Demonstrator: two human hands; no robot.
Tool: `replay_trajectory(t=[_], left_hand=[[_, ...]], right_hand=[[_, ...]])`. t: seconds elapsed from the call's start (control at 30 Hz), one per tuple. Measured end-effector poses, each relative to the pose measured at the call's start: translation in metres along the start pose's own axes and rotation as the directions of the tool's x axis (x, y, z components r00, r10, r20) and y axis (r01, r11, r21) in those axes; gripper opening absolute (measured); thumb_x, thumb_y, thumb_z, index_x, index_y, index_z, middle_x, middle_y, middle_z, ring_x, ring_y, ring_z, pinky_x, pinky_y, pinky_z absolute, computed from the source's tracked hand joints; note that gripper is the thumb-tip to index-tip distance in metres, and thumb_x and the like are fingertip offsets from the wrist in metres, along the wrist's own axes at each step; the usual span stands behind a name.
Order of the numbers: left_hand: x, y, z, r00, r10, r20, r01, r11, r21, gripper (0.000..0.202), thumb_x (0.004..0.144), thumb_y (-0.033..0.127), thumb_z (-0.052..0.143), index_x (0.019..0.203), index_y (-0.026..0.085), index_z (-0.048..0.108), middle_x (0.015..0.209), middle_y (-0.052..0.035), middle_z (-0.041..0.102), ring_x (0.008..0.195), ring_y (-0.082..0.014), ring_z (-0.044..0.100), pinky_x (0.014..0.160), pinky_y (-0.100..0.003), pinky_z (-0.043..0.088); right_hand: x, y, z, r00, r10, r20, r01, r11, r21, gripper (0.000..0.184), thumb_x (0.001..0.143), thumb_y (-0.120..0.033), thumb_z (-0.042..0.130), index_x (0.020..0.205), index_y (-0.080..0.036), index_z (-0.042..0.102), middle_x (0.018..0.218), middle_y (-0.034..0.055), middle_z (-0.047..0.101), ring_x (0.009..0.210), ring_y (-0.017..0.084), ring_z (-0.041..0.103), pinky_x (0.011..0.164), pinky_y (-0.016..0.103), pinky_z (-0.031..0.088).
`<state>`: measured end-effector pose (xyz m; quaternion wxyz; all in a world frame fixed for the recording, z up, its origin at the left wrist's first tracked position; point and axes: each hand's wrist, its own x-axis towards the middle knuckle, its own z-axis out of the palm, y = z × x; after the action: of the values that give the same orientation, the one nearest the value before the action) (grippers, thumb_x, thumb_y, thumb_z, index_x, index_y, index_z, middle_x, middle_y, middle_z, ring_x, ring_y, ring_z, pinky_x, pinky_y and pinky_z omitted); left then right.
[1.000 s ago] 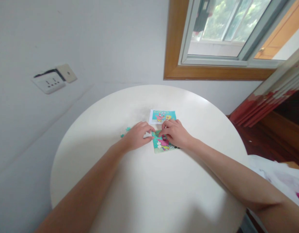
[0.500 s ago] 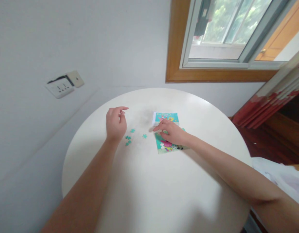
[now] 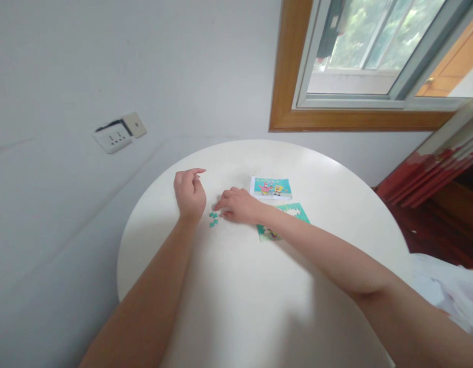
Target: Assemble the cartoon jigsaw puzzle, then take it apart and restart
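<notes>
My left hand (image 3: 190,195) is raised over the far left of the table, its index finger stretched out and the others loosely curled; I see nothing in it. My right hand (image 3: 241,205) is low over the table beside a few small teal jigsaw pieces (image 3: 214,223), thumb and index finger apart. Its palm side is hidden. Under my right forearm lies a partly assembled cartoon jigsaw puzzle (image 3: 303,213) with a white gap at its top. Just behind it sits a flat box with a cartoon picture (image 3: 272,188).
The round white table (image 3: 236,286) stands against a wall. A wall socket (image 3: 113,137) is at left, and a wood-framed window (image 3: 293,121) is at back right. A red and white curtain (image 3: 416,174) hangs on the right, with white cloth or plastic (image 3: 447,286) below it.
My right hand has moved left from the puzzle to the loose pieces, covering some of them and uncovering the box picture. My left hand stays about where it was. The view has shifted slightly.
</notes>
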<state>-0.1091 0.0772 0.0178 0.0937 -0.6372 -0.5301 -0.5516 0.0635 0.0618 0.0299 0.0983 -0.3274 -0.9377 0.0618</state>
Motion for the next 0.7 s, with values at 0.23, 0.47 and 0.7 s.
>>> replay_trajectory(t=[0.23,0.47,0.7], left_hand=[[-0.001,0.003,0.000,1.000,0.003,0.005,-0.003,1.000,-0.011,0.029,0.087,0.010,0.041,0.098,0.020,0.066,0.094,-0.0062,0.059,0.094,-0.0202,0.054,0.091,-0.035,0.043],[0.001,0.003,-0.002,1.000,-0.005,0.021,0.005,1.000,0.011,0.028,0.088,0.012,0.041,0.098,0.019,0.066,0.093,-0.0063,0.060,0.091,-0.0197,0.054,0.089,-0.034,0.044],[-0.001,0.007,0.000,0.991,-0.011,0.137,0.006,0.999,0.038,0.027,0.088,0.014,0.043,0.101,0.019,0.066,0.097,-0.0072,0.060,0.090,-0.0197,0.055,0.086,-0.033,0.046]], right_hand=[[0.024,-0.004,-0.006,0.980,-0.097,0.175,0.102,0.995,-0.021,0.036,0.087,-0.023,0.057,0.122,-0.027,0.065,0.117,0.0113,0.060,0.106,0.025,0.056,0.087,0.036,0.044],[0.038,-0.007,-0.018,0.966,-0.078,0.246,0.080,0.997,0.001,0.030,0.079,-0.017,0.062,0.107,-0.019,0.072,0.107,0.0105,0.067,0.095,0.022,0.062,0.079,0.029,0.045],[0.029,-0.004,-0.011,0.984,0.033,0.177,-0.070,0.975,0.210,0.019,0.073,-0.017,0.072,0.091,-0.013,0.071,0.086,0.0048,0.071,0.074,0.014,0.061,0.065,0.021,0.041]])
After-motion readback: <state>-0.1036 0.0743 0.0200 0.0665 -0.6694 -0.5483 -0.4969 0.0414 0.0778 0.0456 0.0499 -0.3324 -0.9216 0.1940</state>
